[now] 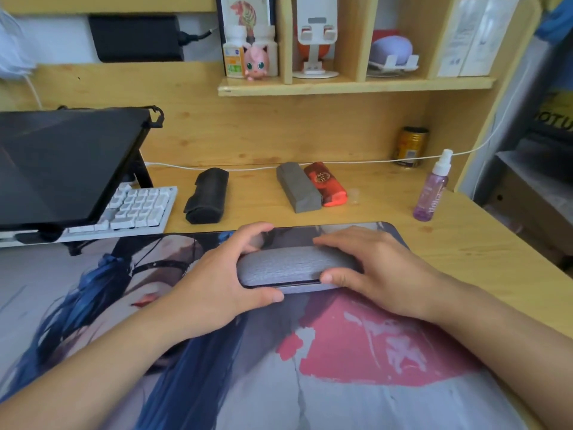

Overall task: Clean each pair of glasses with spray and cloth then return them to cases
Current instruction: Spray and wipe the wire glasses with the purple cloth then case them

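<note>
Four glasses cases show in all; one grey case (291, 268) lies on the printed desk mat (341, 352) between the two hands, and both hands are clamped on it; the left hand (217, 274) curls round its left end, fingers over the far edge and thumb on the near edge; the right hand (372, 268) covers its right end, fingers laid along the top and thumb pressed to the near seam; the case looks closed, with a dark line along its near side.

Beyond the hands, three more cases rest on the bare wooden desk (449, 243); one black case (206, 195) stands beyond the left hand; one grey oblong case (297, 187) and one red case (325, 184) lie side by side, touching, beyond and between the hands.

One spray bottle (432, 189) with purple liquid stands upright, beyond the right hand and out to its right, well apart from it; one gold can (410, 146) stands farther back by the wall; one white cable (248, 167) runs along the desk behind the cases.

Out to the left of the left hand sit one white keyboard (136, 207) and one dark screen (68, 162) tilted above it.
</note>
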